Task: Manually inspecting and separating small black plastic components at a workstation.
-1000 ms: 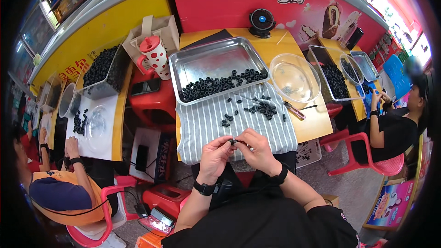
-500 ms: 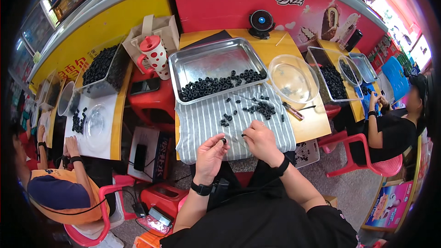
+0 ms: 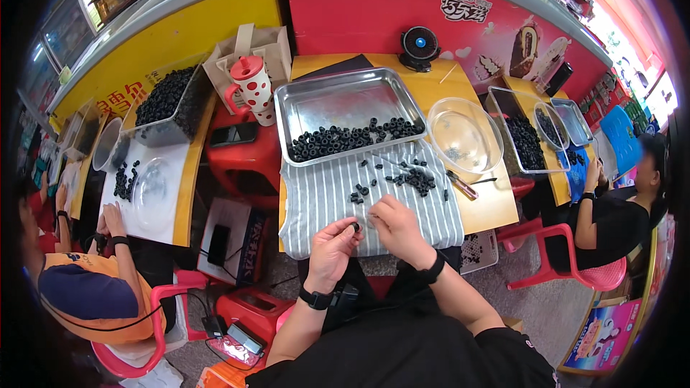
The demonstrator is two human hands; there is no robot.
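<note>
Black and ring-shaped, a small piece [image 3: 356,227] sits in your left hand [image 3: 336,249], pinched between thumb and fingertips above the near part of the bench. Your right hand [image 3: 397,228] hangs just beside it, fingers curled downward; you hide its tips partly, so I cannot tell whether they close on anything. That pinch looks like the weak point: the ring is small, and an off-centre push or a slackened thumb could flick it out, perhaps over the near edge.

Under both hands spreads a grey-and-white striped fabric cloth [image 3: 314,210]. If a wrist drags it, the loose black pieces [image 3: 421,182] scattered on it beyond your right hand could slide or roll, and a dropped ring might be lost among them. To their right, a slim tool with a reddish handle [image 3: 462,185] lies on the yellow wooden bench [image 3: 494,210]; a wide sweep of your right arm could knock it.

Farther off, a shallow rectangular silver metal tray [image 3: 338,104] holds a heap of black rings [image 3: 323,145] along its near side, beside a round clear plastic basin [image 3: 476,118]. A round black fan [image 3: 420,44] stands behind.
</note>
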